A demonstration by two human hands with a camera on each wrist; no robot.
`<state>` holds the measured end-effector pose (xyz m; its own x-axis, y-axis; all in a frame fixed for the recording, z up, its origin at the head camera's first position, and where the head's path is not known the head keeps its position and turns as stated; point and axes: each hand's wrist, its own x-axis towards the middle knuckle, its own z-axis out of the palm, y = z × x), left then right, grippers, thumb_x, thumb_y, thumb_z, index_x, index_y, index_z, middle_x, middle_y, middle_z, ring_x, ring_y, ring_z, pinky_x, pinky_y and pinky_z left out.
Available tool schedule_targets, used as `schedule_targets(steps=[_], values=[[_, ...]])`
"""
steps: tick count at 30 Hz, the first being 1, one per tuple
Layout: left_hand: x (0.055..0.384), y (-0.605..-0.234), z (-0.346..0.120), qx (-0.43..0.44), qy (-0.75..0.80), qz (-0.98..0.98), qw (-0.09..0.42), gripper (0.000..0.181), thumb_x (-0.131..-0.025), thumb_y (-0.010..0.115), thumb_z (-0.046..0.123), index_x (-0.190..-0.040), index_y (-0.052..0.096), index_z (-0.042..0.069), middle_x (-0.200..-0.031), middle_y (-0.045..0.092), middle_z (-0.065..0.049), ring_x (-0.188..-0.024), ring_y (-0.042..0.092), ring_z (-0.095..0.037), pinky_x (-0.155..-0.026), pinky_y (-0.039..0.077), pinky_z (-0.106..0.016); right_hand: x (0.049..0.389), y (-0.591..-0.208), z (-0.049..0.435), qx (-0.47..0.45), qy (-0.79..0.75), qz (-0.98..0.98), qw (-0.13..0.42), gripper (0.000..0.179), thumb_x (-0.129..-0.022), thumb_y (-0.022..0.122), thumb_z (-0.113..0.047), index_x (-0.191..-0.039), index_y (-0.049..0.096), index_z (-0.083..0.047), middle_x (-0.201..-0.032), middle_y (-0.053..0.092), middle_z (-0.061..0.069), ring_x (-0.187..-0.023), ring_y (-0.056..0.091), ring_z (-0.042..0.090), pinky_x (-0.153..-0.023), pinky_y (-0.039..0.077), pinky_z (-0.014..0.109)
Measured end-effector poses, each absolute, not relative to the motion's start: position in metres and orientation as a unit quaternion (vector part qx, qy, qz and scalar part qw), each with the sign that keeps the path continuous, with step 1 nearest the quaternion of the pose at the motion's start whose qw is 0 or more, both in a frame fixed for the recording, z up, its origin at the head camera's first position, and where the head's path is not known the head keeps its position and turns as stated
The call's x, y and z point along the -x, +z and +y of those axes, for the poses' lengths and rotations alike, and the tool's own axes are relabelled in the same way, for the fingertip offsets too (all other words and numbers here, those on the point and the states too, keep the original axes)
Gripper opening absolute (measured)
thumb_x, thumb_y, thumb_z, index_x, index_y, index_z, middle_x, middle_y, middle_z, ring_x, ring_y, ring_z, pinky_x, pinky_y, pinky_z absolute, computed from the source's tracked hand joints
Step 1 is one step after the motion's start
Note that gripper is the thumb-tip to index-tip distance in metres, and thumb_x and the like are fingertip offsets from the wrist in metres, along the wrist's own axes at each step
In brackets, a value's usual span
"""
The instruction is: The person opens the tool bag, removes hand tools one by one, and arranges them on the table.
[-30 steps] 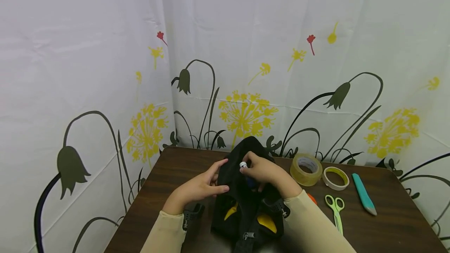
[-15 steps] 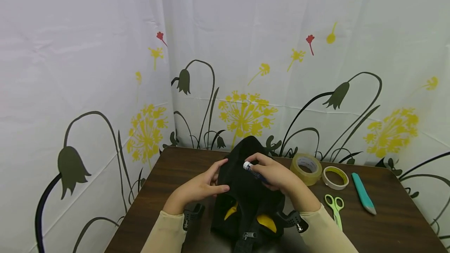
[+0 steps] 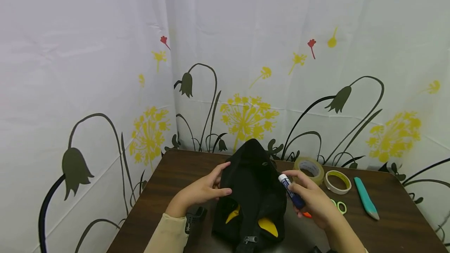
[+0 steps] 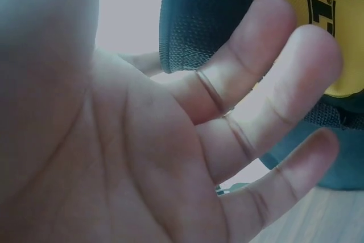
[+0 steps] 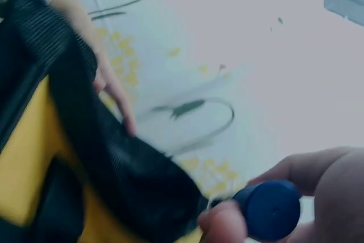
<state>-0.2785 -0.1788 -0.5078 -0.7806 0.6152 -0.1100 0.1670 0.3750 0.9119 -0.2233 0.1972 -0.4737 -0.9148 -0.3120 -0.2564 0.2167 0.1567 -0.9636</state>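
Observation:
A black bag (image 3: 258, 190) with yellow panels stands at the middle of the table, its mouth facing up. At its left edge rests my left hand (image 3: 201, 191), thumb and index finger spread against the fabric. The left wrist view shows that hand's other fingers (image 4: 284, 95) loosely extended in front of the bag's yellow panel. Beside the bag's right edge, my right hand (image 3: 311, 196) holds a dark blue glue stick (image 3: 291, 191) with a white end, tilted. The right wrist view shows the glue stick's round blue end (image 5: 274, 210) between thumb and fingers.
Right of the bag lie a clear tape roll (image 3: 318, 173), a narrower tape roll (image 3: 337, 182) and a teal utility knife (image 3: 365, 198). Green scissors (image 3: 341, 207) and an orange item (image 3: 307, 214) are partly behind my right hand. A flower-printed curtain (image 3: 299, 22) hangs beyond the table.
My right hand has drawn the glue stick up out of the bag's mouth and carried it to the right, past the bag's edge. The left hand stays at the bag's left edge.

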Motion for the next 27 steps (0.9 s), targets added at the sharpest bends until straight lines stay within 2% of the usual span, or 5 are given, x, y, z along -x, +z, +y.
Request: schedule_targets(steps=[8, 14, 17, 20, 27], values=[[0.276, -0.509, -0.176, -0.245, 0.498, 0.802, 0.222, 0.092, -0.096, 0.068, 0.048, -0.162, 0.005, 0.039, -0.086, 0.061, -0.008, -0.086, 0.062, -0.052, -0.077, 0.055, -0.052, 0.199, -0.522, 0.261, -0.028, -0.689, 0.696, 0.199, 0.039, -0.106, 0.050, -0.040, -0.139, 0.041, -0.023, -0.114, 0.055, 0.010, -0.069, 0.054, 0.017, -0.053, 0.050, 0.028], [0.277, -0.506, -0.175, -0.248, 0.496, 0.802, 0.220, 0.092, -0.096, 0.068, 0.047, -0.162, 0.005, 0.039, -0.085, 0.060, -0.008, -0.087, 0.061, -0.055, -0.079, 0.054, -0.054, 0.184, -0.553, 0.303, -0.110, -0.599, 0.789, 0.077, 0.031, -0.107, 0.051, -0.031, -0.134, 0.046, -0.017, -0.103, 0.058, 0.004, -0.068, 0.051, 0.017, -0.053, 0.047, 0.034], [0.278, -0.507, -0.172, -0.248, 0.493, 0.805, 0.218, 0.091, -0.095, 0.068, 0.048, -0.161, 0.006, 0.044, -0.084, 0.059, -0.008, -0.087, 0.062, -0.053, -0.078, 0.055, -0.052, 0.175, -0.568, 0.324, -0.136, -0.530, 0.837, 0.013, 0.040, -0.107, 0.050, -0.023, -0.141, 0.040, -0.006, -0.083, 0.061, 0.003, -0.055, 0.049, 0.014, -0.049, 0.046, 0.034], [0.278, -0.510, -0.169, -0.247, 0.491, 0.807, 0.218, 0.089, -0.095, 0.068, 0.048, -0.159, 0.007, 0.047, -0.083, 0.058, -0.009, -0.085, 0.064, -0.049, -0.076, 0.055, -0.048, 0.170, -0.583, 0.345, -0.181, -0.489, 0.853, 0.001, 0.052, -0.104, 0.052, -0.023, -0.146, 0.034, 0.002, -0.073, 0.060, 0.002, -0.052, 0.048, 0.014, -0.049, 0.045, 0.033], [0.279, -0.510, -0.170, -0.243, 0.483, 0.814, 0.211, 0.089, -0.095, 0.068, 0.049, -0.160, 0.008, 0.045, -0.082, 0.058, -0.010, -0.083, 0.065, -0.046, -0.070, 0.054, -0.038, 0.176, -0.601, 0.365, -0.231, -0.376, 0.897, -0.031, 0.070, -0.096, 0.063, -0.046, -0.139, 0.041, 0.004, -0.079, 0.069, 0.005, -0.061, 0.058, 0.014, -0.054, 0.044, 0.030]])
